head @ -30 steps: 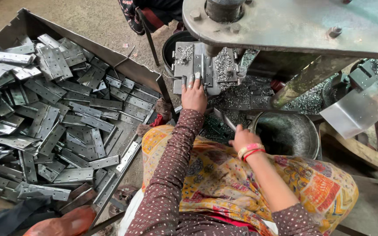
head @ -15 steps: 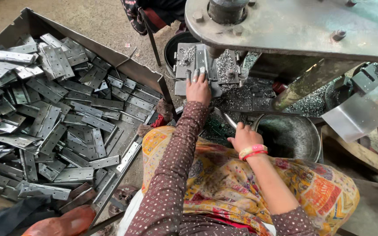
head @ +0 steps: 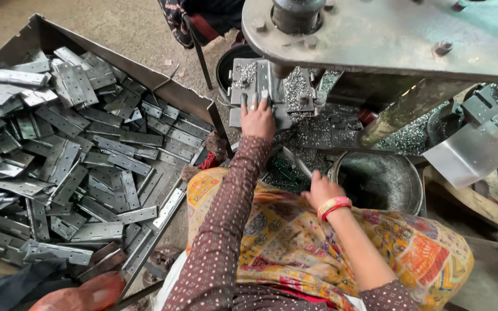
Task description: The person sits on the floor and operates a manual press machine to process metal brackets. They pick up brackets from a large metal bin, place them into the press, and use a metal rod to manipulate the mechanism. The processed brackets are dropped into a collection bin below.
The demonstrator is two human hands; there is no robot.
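Fingers (head: 253,101) of the left hand (head: 258,120) now press flat on the metal plate (head: 259,80) under the press, having slid forward, while the right hand (head: 321,190) stays clenched around a thin rod (head: 297,163).

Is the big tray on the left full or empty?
Full: the tray holds a heap of grey metal hinge plates that hides nearly all of its floor.

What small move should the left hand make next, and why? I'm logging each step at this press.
Probably draw the left hand back off the metal plate. Its fingers lie flat on the plate, which sits on the press bed right under the ram. The right hand holds a thin metal strip near the dark bucket.
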